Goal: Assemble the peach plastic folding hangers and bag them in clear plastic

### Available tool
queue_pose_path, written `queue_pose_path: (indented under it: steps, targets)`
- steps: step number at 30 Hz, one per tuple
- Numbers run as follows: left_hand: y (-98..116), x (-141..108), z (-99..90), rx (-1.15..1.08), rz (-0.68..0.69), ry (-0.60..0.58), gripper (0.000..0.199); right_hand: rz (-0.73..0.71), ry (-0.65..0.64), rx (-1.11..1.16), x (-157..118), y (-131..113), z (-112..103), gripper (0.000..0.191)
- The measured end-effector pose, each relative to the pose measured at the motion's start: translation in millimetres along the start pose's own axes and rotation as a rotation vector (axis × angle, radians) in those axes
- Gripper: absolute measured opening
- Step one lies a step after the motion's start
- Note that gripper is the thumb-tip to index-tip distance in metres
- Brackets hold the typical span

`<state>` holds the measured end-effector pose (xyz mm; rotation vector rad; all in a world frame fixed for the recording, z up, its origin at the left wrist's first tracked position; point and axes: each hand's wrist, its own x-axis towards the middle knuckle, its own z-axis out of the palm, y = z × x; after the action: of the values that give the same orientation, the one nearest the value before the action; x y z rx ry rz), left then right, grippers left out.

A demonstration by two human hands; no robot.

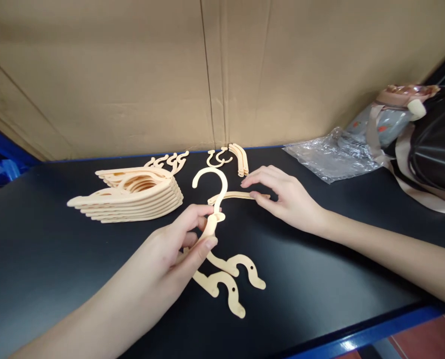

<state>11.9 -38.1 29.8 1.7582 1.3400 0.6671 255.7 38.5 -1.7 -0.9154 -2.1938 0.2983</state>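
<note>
My left hand (187,244) pinches a cream plastic folding hanger (210,227) just below its hook (222,182), holding it above the table with the hook pointing up. Below that hand, two cream curved pieces (250,269) with small holes are visible; how they connect to the held hanger is hidden by my fingers. My right hand (282,197) has its fingers apart over a thin curved strip (232,195) on the table. The thumb is at the strip's right end; whether it presses on it I cannot tell.
A stack of cream hanger pieces (143,202) lies at left, with several hooks (173,160) behind it. Loose hooks (219,157) and curved strips (239,158) lie at the back. At right are a clear plastic bag (327,154), a bottle (389,117) and a black bag (439,139).
</note>
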Motion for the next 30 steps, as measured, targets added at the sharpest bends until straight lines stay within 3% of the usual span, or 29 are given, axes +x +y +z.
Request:
queue_pose_path:
  steps: [3,6,14,19,21,30]
  targets:
    - [6.9,1.0,1.8,-0.165,-0.141,-0.064,0.025,-0.069,-0.133,-0.156,-0.5,4.3,2.8,0.025]
    - [6.9,4.5,0.6,-0.278,-0.152,-0.104,0.015,-0.067,-0.191,-0.166,-2.5,3.8,5.9,0.027]
    - [-9.4,21.6,-9.0,-0.431,-0.121,-0.171,0.029,-0.088,-0.202,-0.196,-5.0,0.0,7.4,0.037]
    - [-3.0,20.9,-10.5,-0.542,-0.227,-0.070,0.025,0.066,-0.196,-0.208,-6.3,-8.2,4.7,0.029]
    - [-1.2,19.8,-11.8,-0.556,-0.264,-0.083,0.025,0.093,-0.182,-0.209,-7.2,-11.7,3.3,0.027]
    - [-8.1,17.3,-17.0,-0.466,-0.354,-0.155,0.039,-0.293,-0.176,-0.329,-10.9,-16.7,5.3,0.038]
